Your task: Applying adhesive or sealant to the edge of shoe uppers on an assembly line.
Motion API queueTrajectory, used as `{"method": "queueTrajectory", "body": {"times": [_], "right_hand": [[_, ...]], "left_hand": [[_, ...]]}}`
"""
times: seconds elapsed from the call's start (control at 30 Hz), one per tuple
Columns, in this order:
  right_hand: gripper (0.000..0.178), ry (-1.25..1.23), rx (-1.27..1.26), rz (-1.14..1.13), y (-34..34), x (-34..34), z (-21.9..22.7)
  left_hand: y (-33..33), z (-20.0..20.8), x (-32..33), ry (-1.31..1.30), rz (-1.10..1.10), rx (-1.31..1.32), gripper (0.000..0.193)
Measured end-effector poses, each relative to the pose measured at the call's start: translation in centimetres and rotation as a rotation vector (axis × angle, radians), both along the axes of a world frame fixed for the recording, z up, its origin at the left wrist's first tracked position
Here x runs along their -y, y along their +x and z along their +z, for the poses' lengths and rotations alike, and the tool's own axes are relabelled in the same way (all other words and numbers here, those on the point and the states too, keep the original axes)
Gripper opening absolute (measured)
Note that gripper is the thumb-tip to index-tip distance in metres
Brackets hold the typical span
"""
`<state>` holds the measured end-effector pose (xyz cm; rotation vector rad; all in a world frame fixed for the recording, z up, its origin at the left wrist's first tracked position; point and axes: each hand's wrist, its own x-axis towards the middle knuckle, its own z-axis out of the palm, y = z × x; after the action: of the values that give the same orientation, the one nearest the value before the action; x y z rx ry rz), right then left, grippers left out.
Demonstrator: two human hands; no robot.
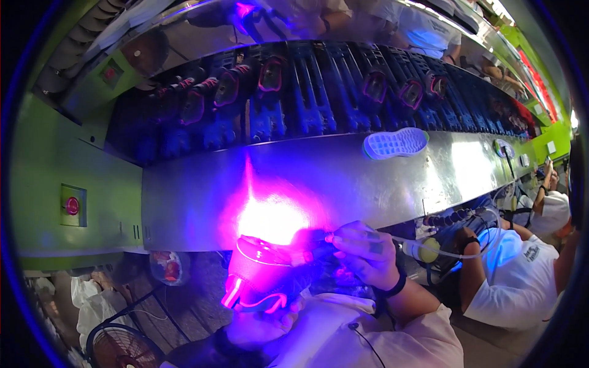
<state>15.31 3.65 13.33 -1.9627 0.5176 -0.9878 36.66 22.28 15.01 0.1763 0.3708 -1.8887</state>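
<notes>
My left hand (pixel 267 322) is closed around a shoe upper (pixel 261 279), held up near the front edge of the metal ledge. Strong magenta light washes out its colour and surface detail. To the right of the upper is my right hand (pixel 371 254), with its fingers pinched on a slim, brush-like tool (pixel 319 236). The tool's end lies close to the upper; glare hides whether they touch. A pale, thin hose (pixel 423 248) runs from beside my right hand toward the right. On the ledge ahead rests a single pale shoe sole (pixel 396 144).
Behind the metal ledge (pixel 190 184) runs a dark slatted conveyor (pixel 313 92) carrying several shoe uppers (pixel 227 86). A green machine panel (pixel 104 178) with a red button stands left. A fan (pixel 126 349) is at lower left. A co-worker (pixel 515 270) sits close on the right.
</notes>
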Motion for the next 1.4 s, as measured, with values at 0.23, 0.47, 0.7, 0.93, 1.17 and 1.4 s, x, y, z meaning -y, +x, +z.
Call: {"method": "queueTrajectory", "body": {"times": [0.23, 0.47, 0.7, 0.93, 1.17, 1.4], "right_hand": [[0.031, 0.253, -0.026, 0.074, -0.7, 2.5, -1.1], [0.036, 0.372, -0.045, -0.366, -3.1, 5.8, -7.4], [0.034, 0.492, 0.097, -0.539, -2.7, 6.3, -8.6], [0.033, 0.502, 0.041, -0.527, -3.2, 6.7, -7.3], [0.033, 0.455, 0.037, -0.494, -3.5, 7.0, -6.6], [0.034, 0.566, -0.029, -0.451, -4.2, 7.0, -6.3]], "left_hand": [[2.3, -3.2, 3.6, -0.09, -0.078, 0.255, 0.057], [8.6, -2.2, 17.6, -0.184, -0.113, 0.906, 0.061], [5.0, 0.4, 43.1, -0.874, -0.025, 2.3, 0.094], [-0.3, -6.1, 49.9, -0.553, -0.358, 2.934, 0.079], [11.1, -3.1, 51.4, -0.479, -0.383, 3.061, 0.06], [8.5, -4.5, 46.0, -0.683, -0.267, 2.838, 0.069]]}}
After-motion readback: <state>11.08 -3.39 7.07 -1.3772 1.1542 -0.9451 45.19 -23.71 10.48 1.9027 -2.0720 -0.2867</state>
